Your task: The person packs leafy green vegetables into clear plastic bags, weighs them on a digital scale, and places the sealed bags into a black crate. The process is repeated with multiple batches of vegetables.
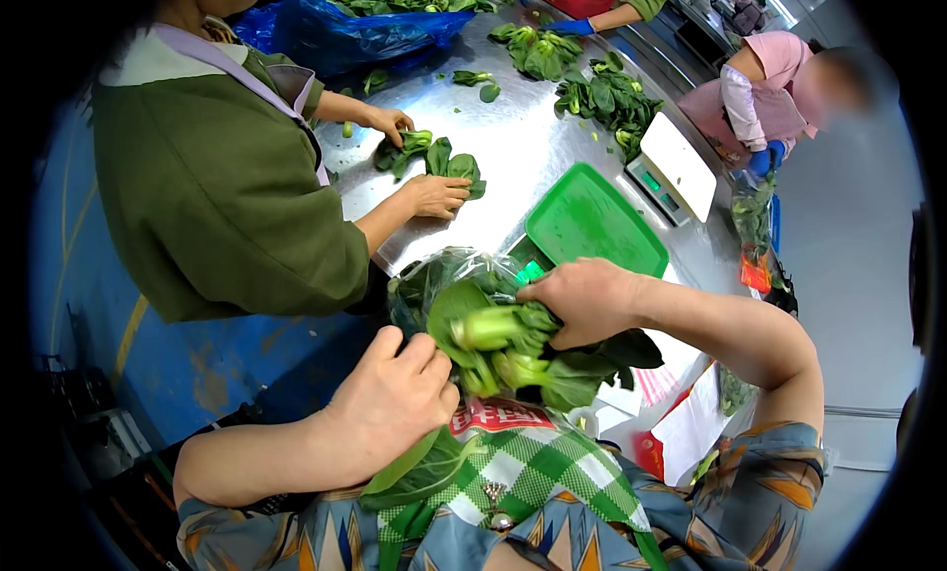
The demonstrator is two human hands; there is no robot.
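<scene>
My right hand [592, 301] grips a bunch of bok choy [492, 327], its pale stem ends turned toward my left hand. Curled at the left edge of that bunch is my left hand [399, 386], back upward, its thumb hidden. A loose bok choy leaf [425, 467] sticks out from under my left hand, before my green checked apron [510, 453], and appears held in it. Just beyond the bunch is a clear plastic bag [462, 260] with leafy greens inside. Behind my right hand lies a green plastic tray [592, 216], beside a lit green display [530, 272].
To the left, a co-worker in a green top [222, 179] handles bok choy on the metal table [510, 134]. A second digital scale [673, 168], heaps of bok choy [607, 98] and a blue plastic bag [355, 38] stand farther back. Another co-worker [762, 98] is at right.
</scene>
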